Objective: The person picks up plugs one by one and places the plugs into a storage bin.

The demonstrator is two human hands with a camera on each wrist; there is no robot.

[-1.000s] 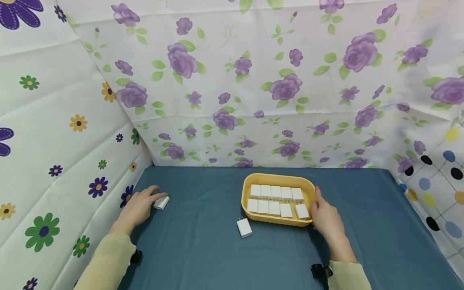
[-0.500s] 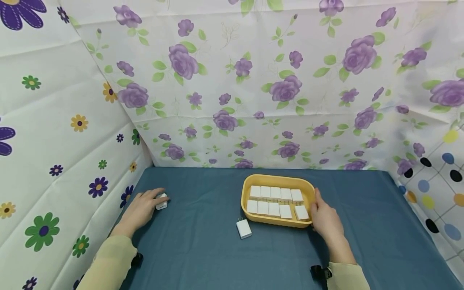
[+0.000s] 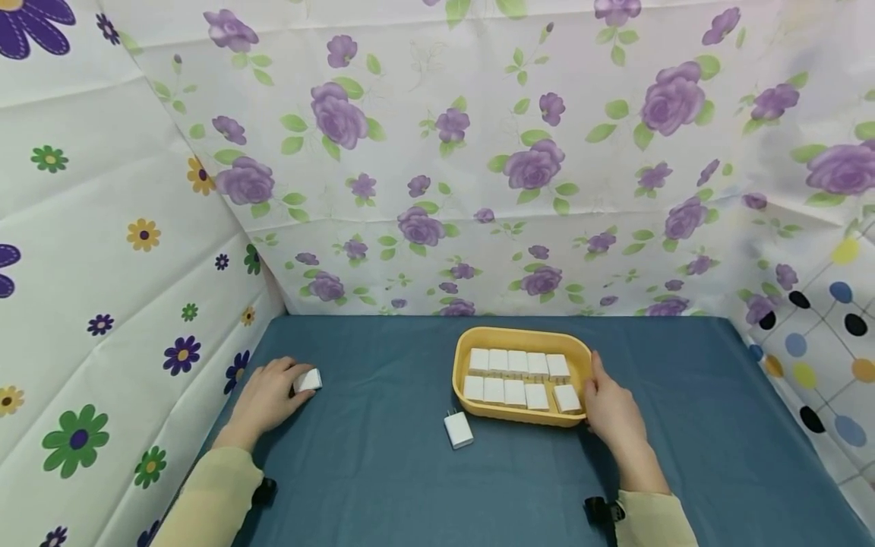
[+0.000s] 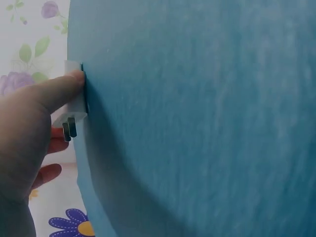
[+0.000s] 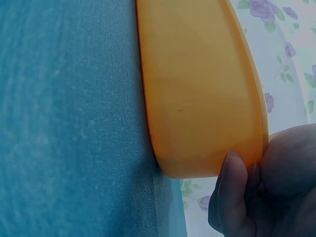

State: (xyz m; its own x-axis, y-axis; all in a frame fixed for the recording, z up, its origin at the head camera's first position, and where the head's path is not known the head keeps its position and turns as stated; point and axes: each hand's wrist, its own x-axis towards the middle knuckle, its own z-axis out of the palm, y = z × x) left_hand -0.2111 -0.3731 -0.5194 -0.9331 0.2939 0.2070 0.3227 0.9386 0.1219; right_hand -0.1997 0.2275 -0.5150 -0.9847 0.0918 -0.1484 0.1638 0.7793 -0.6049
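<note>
At the left of the table my left hand [image 3: 268, 396] pinches a white plug-in charger [image 3: 307, 380] between thumb and fingers. In the left wrist view two metal prongs [image 4: 69, 129] stick out of that charger's end. My right hand [image 3: 617, 410] grips the right end of a yellow tray [image 3: 522, 332], thumb at the rim; the right wrist view shows the tray's outer wall [image 5: 202, 89] with fingers against it. Inside the tray, white chargers stand in two rows, the front row's rightmost charger [image 3: 567, 399] set a little apart. Another charger [image 3: 459, 430] lies just in front of the tray, prongs pointing away.
A dark blue cloth [image 3: 383, 456] covers the table. Behind it hangs a white curtain with purple roses [image 3: 420, 226]. A flowered sheet [image 3: 75, 304] borders the left side, close to my left hand, and a dotted sheet [image 3: 820, 365] the right.
My left hand's thumb and fingers have closed round the charger at the left, which has turned slightly. My right hand keeps its grip on the tray, which stays in place.
</note>
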